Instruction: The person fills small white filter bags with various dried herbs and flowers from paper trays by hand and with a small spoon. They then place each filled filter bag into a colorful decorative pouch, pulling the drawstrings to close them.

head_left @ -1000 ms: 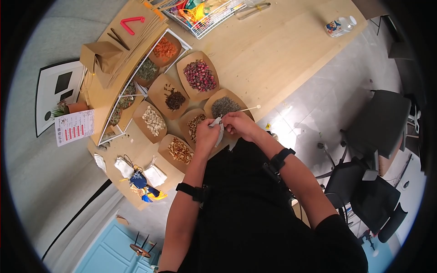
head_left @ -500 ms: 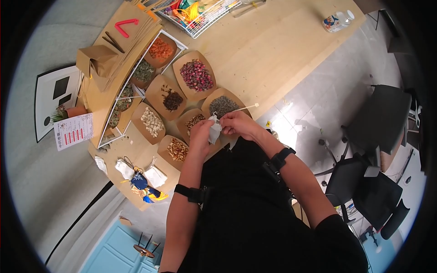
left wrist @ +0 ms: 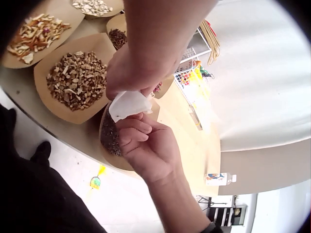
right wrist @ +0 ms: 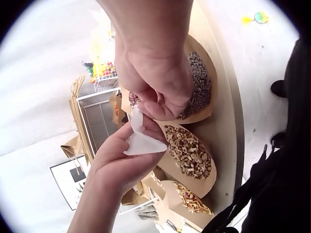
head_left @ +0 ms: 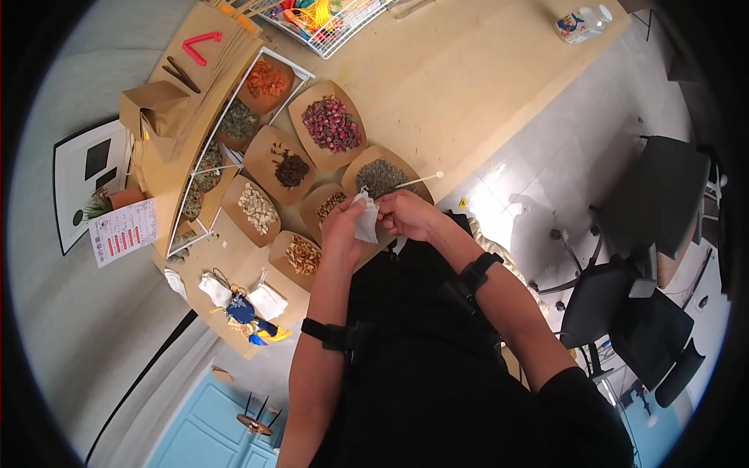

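A small white pouch [head_left: 366,221] is held between both hands above the trays nearest the person. The left hand [head_left: 341,232] grips its body; in the right wrist view the pouch [right wrist: 144,144] lies across that hand's [right wrist: 127,162] fingers. At the pouch's top edge the right hand [head_left: 409,214] pinches with curled fingers, also visible in the left wrist view as the lower hand [left wrist: 153,148]. Beneath and beside the hands are a tray of grey-purple dried buds [head_left: 381,179] with a pale stick [head_left: 421,180] across it, and a tray of brown chopped pieces [left wrist: 77,80].
Trays of rosebuds [head_left: 333,125], dark cloves [head_left: 290,169], white pieces [head_left: 257,208] and sliced peel [head_left: 302,254] stand around. A white rack [head_left: 195,171] holds more trays. White pouches [head_left: 268,301] and a tasselled blue one [head_left: 240,309] lie at left. A wire basket [head_left: 327,46] and bottle [head_left: 583,24] stand farther back.
The pouch has come into fuller view, hanging lower between the hands, and the left hand has shifted slightly left. The head view has also shifted a little.
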Demonstrator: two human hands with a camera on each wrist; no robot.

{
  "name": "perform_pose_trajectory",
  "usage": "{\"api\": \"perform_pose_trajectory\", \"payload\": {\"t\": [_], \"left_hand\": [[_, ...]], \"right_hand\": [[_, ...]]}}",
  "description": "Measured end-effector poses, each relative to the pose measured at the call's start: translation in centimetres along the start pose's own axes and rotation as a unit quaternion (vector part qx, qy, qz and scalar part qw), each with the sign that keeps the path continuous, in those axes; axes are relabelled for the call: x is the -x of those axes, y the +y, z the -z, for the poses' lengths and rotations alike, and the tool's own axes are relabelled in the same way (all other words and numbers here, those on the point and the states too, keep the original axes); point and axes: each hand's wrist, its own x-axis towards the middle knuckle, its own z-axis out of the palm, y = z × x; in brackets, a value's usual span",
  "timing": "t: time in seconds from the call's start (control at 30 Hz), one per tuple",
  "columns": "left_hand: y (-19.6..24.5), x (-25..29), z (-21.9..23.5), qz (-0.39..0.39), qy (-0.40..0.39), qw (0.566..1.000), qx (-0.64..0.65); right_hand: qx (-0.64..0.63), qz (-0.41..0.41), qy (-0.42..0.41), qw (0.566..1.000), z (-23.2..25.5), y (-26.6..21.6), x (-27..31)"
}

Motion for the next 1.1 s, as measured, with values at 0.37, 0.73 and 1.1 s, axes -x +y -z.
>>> {"api": "perform_pose_trajectory", "payload": {"t": [0.37,0.73,1.1], "left_hand": [[-0.3,-0.3,-0.8,-0.092,0.092,0.984,-0.123],[-1.1,-0.5,-0.8,-0.239,0.155,0.865,-0.413],[-1.9,-1.5,-0.7,-0.249,0.156,0.908,-0.298]], "right_hand": [[-0.041,0.034,0.038,0.998,0.0,-0.2,0.6],[0.036,0.068,0.066,0.995,0.1,0.0,0.3],[0.215,0.053,0.166,0.961,-1.0,-0.3,0.9]]}}
